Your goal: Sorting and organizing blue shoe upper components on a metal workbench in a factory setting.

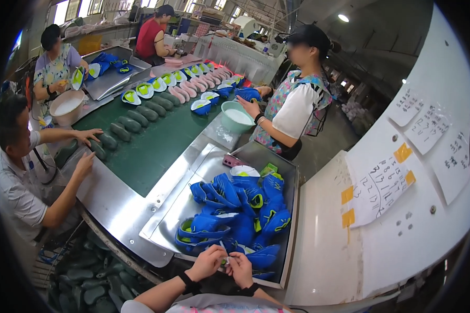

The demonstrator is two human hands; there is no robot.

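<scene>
Own hands nearest in the head view, at 6 o'clock: left hand (208, 263) and right hand (242, 269) meet, fingertips pinching a small pale piece (224, 258) between them, too small to identify. Dark bands (189, 284) on both wrists. Piece sits over the near side of a metal tray (176, 208), right by heaped blue shoe uppers (240, 224) with lime parts. Heap and tray wall stand between hands and green belt (156, 156) at 9 to 10 o'clock. Reddish phone-like object (233, 160) beyond the heap, near centre. Belt carries dark green lasts (129, 123), pink curved pieces (178, 94), more uppers (145, 91). Pale green bowl (237, 125) at 12 o'clock, beside a co-worker (292, 104) at 1 o'clock. Another co-worker (23, 182) at 9 o'clock reaches to the lasts; two more at 10 and 11. Loose lasts (94, 295) piled at 7 o'clock. Taped paper sheets (378, 195) on a white panel (318, 250), 3 to 4 o'clock.
</scene>
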